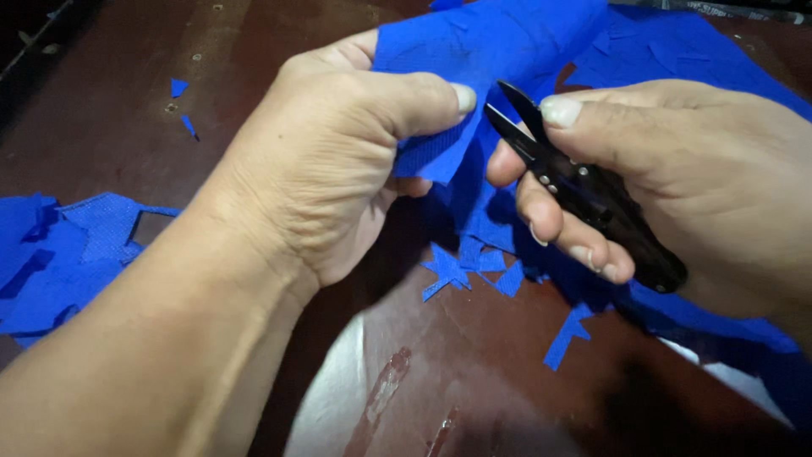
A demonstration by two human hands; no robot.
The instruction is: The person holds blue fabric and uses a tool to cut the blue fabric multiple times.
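Observation:
My left hand (338, 161) pinches a fold of blue woven fabric (499, 42) between thumb and fingers, just above the table. My right hand (677, 161) grips small black thread snips (592, 199), thumb on the upper blade. The blades point up and left, slightly apart, their tips right next to the pinched fabric edge (431, 156). The rest of the blue fabric spreads away behind and under my right hand.
A dark red-brown glossy table (474, 364) lies below. Several small blue fabric scraps (461, 267) rest beneath my hands, one strip (568, 334) nearer the front. A pile of blue fabric pieces (59, 254) sits at the left edge, tiny scraps (179, 86) farther back.

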